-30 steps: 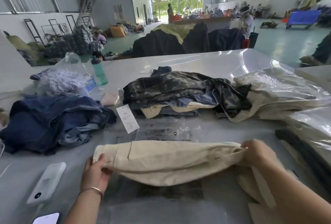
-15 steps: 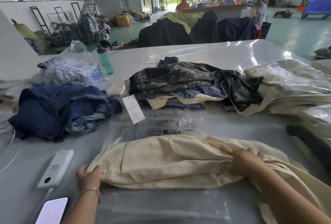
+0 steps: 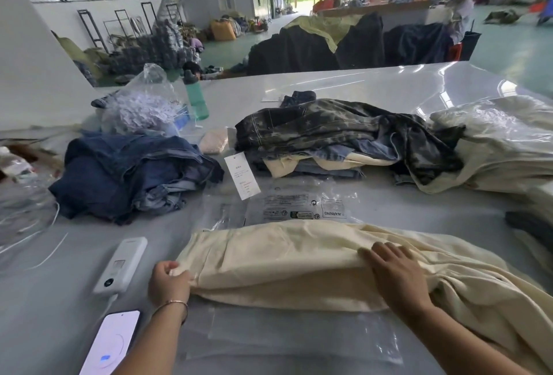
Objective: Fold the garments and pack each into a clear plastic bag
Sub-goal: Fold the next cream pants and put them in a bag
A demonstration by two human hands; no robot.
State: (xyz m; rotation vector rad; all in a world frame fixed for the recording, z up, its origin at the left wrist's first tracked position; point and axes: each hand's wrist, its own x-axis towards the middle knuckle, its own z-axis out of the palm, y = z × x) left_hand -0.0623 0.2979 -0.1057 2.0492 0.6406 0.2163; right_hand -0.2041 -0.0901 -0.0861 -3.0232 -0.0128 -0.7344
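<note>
Cream garment (image 3: 299, 261) lies between both grips: left hand (image 3: 167, 280) pinches its end, right hand (image 3: 395, 273) presses flat.

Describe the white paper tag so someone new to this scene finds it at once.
Start at the camouflage-topped garment stack mid-table. At its near-left corner, beside the dark blue denim heap, the paper tag lies tilted. It is the only small white printed card; the clear bag beside it is see-through.

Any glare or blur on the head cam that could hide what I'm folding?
Head view: the cream garment and both hands, left and right, are sharp and evenly lit; glare streaks the far tabletop and the bagged pile; the upper-right background is smeared; wide-angle bending at the edges.
</note>
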